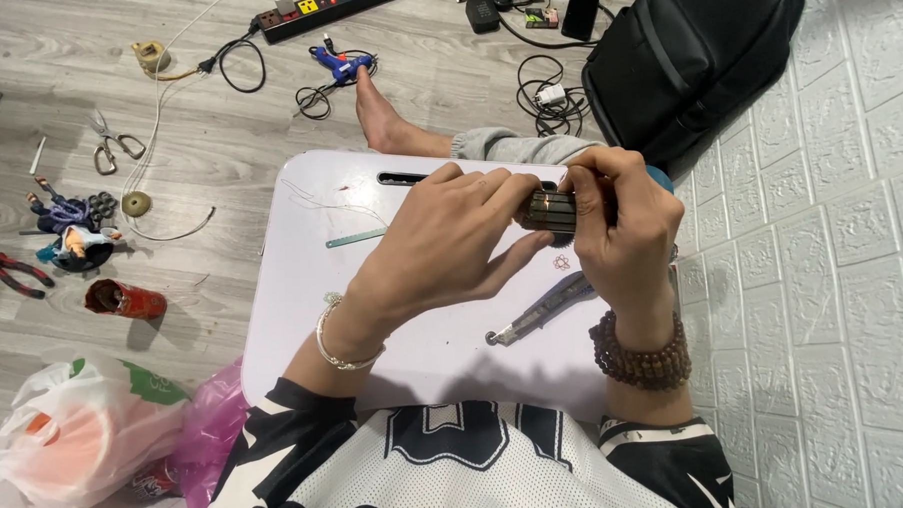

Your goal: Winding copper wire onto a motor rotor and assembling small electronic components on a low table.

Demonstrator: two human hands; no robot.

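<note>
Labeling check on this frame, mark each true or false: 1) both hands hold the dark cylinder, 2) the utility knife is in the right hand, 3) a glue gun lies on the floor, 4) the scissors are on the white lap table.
1) True: left hand and right hand both hold the dark cylinder.
2) False: the utility knife lies on the white lap table.
3) True: the blue glue gun is on the floor.
4) False: the scissors lie on the floor.
</note>
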